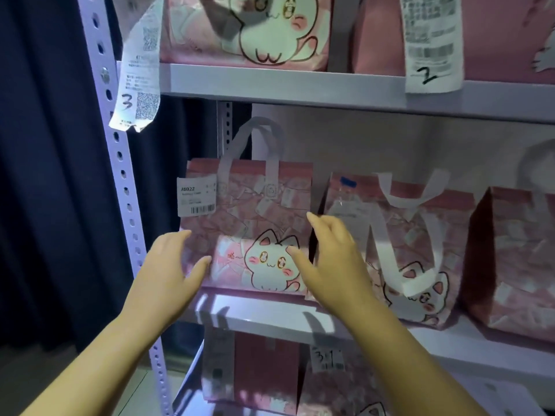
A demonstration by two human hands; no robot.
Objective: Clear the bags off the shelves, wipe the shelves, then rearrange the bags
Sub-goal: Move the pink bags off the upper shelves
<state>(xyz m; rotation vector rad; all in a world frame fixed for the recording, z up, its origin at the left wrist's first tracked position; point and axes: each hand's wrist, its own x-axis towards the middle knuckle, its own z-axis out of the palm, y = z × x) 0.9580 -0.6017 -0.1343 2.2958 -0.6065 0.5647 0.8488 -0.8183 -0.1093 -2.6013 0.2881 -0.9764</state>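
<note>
**Now: both hands framing the leftmost cat bag, middle shelf**

Pink cat bag (249, 211) stands upright at the left end of the middle shelf (270, 321), front face to the camera. It carries a white barcode label (196, 197) at top left, and its pale loop handles (255, 136) stand straight up.

- Left hand (171, 265) is at the bag's lower left edge and right hand (327, 259) at its right edge.
- Fingers (318, 220) of both hands are spread and nearly straight, curled round nothing.
- I cannot tell whether they touch the fabric or are just short of it.

Neighbours: a second bag (405, 250) just to the right, handles flopped forward, and a third bag (510, 259) farther right showing its side. More bags sit on the upper shelf (285, 82) and on the level below. Paper slips (138, 70) hang off the upper shelf, hand-numbered.

Handling, my judgement:
- The bag looks like thin laminated fabric, so it should be light and soft-sided with a slick face.
- It stands squarely, so it may be packed, but its contents are not visible.
- Palms pressed on both side panels could slip or buckle the walls.
- A surer hold would be one hand through both handles with the other under the base.
- The gap to the second bag is narrow, so the right hand could knock it over.

Clearing looks barely begun, since every shelf in view holds bags.
</note>
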